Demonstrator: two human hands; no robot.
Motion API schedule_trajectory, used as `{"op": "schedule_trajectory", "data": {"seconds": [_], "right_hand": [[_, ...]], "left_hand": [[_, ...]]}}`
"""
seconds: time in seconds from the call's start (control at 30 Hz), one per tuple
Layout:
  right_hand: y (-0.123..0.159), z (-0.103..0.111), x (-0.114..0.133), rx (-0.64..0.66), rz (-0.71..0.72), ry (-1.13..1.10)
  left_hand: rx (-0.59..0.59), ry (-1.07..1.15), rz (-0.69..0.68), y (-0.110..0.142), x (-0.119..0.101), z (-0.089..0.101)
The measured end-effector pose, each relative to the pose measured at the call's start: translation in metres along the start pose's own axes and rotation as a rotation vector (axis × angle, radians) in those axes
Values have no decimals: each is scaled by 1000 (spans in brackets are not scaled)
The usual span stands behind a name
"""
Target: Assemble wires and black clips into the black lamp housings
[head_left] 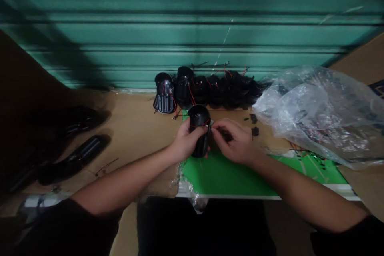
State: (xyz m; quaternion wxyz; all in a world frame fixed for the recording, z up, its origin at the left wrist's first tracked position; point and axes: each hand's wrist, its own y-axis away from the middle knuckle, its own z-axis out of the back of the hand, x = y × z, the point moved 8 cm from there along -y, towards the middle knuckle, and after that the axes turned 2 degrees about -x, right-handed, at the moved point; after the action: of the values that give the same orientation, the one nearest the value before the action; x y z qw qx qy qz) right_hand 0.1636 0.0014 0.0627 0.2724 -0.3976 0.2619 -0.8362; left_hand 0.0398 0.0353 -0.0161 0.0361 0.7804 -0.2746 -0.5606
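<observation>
My left hand (186, 141) is wrapped round a glossy black plastic housing (199, 114) with a rounded top, held upright above the green mat (207, 176). A thin red wire crosses its face near my thumb. Close to the housing's right side, my right hand (231, 138) has thumb and forefinger pinched together; what sits between the fingertips is too small to make out. Behind them stands a similar housing (164, 88) with red wires and a ribbed lower part, and another housing (185, 84) is beside it.
More black housings (228, 88) are lined up along the green wall (186, 32). Dark curved parts (81, 154) lie on cardboard (129, 116) to the left. A clear plastic bag (318, 116) spreads over the right side, with small wired pieces (309, 154) in front and small black bits (254, 131) nearby.
</observation>
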Motion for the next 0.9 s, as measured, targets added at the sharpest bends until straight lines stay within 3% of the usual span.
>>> {"op": "schedule_trajectory", "data": {"seconds": [0.23, 0.43, 0.67, 0.9], "right_hand": [[-2, 2, -7, -58, -54, 59], [1, -2, -7, -20, -33, -5], [0, 1, -13, -39, -89, 3], [2, -1, -8, -30, 0, -25]], "left_hand": [[20, -16, -60, 0, -1, -3], [-10, -19, -52, 0, -1, 0], [-3, -32, -146, 4, -7, -5], [-5, -22, -142, 0, -2, -1]]}}
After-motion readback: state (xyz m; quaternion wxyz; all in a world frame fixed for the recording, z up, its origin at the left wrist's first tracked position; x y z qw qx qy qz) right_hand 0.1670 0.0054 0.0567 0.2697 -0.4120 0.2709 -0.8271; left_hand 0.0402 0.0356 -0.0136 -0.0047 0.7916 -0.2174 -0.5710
